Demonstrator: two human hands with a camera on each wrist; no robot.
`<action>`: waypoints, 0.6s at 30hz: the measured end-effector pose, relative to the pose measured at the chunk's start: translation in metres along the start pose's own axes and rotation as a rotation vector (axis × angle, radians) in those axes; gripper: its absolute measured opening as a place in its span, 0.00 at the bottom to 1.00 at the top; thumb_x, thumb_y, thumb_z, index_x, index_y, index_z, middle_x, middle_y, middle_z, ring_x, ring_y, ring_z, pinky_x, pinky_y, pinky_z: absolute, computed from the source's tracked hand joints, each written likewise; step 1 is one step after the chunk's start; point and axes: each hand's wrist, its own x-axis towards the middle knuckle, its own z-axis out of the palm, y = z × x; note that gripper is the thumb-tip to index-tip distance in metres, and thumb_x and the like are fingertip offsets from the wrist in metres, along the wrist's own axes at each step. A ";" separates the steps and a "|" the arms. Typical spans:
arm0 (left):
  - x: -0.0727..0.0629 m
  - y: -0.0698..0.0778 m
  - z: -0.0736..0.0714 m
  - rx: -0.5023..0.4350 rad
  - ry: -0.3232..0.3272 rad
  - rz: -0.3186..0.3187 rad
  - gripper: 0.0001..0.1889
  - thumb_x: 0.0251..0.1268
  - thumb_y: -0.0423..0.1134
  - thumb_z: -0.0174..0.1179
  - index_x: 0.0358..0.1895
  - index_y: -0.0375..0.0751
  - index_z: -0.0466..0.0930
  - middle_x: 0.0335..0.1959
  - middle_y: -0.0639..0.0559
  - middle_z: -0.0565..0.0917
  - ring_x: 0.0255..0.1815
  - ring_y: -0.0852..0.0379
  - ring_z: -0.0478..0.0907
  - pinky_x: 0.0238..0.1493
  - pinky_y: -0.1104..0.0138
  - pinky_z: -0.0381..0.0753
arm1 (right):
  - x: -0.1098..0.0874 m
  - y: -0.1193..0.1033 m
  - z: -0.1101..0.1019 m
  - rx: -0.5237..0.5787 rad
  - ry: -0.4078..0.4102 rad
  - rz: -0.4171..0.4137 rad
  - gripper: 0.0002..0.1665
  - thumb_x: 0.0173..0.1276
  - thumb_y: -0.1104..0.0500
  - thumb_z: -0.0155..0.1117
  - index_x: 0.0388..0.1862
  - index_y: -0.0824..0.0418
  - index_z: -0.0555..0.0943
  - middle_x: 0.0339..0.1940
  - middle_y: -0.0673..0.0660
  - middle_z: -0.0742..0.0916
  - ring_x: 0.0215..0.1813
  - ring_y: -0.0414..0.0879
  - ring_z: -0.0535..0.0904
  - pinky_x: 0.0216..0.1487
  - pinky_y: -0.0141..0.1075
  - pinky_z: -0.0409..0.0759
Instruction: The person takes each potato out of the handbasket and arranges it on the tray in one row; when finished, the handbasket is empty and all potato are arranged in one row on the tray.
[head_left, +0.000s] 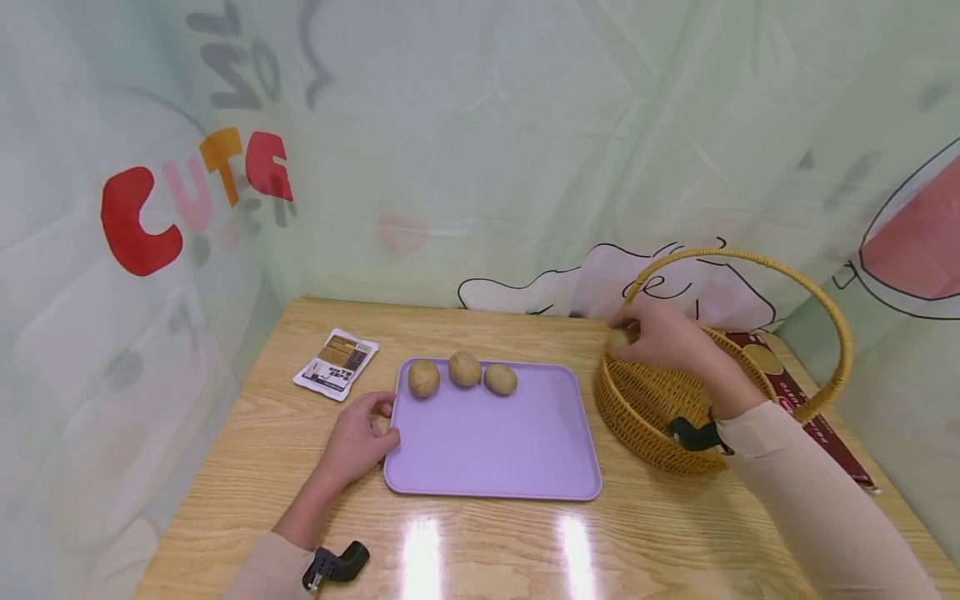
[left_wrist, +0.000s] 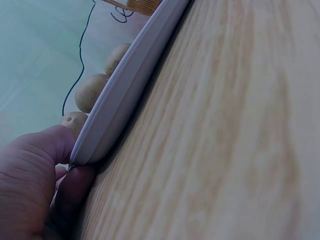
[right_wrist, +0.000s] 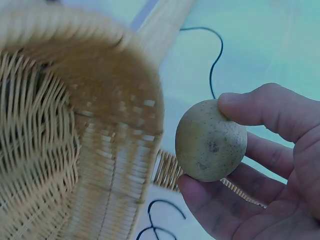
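Note:
A lavender tray (head_left: 495, 442) lies on the table. Along its far edge sit three potatoes: one at the left corner (head_left: 423, 378), a second (head_left: 465, 369) beside it and a third (head_left: 500, 379) to the right. My left hand (head_left: 356, 442) pinches the tray's left rim, thumb above and fingers lower, as the left wrist view shows. Between the thumb and fingers of my right hand (head_left: 663, 333) is another potato (right_wrist: 210, 142). It is by the far left rim of a round wicker basket (head_left: 637, 425), whose woven inside (right_wrist: 40, 150) shows in the right wrist view.
The basket's tall handle (head_left: 750, 258) arches over it. Behind the basket, to the right, lies a dark red package (head_left: 832, 442). A small white and brown pouch (head_left: 337, 364) rests left of the tray. Printed cloth (head_left: 465, 150) hangs around the wooden table (head_left: 300, 433).

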 end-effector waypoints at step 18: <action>0.000 -0.002 0.001 -0.013 0.003 0.002 0.27 0.46 0.25 0.65 0.56 0.33 0.76 0.38 0.48 0.77 0.18 0.60 0.70 0.16 0.70 0.71 | 0.022 -0.023 0.037 0.095 -0.034 -0.024 0.22 0.52 0.62 0.72 0.48 0.65 0.84 0.42 0.56 0.85 0.41 0.50 0.78 0.43 0.43 0.78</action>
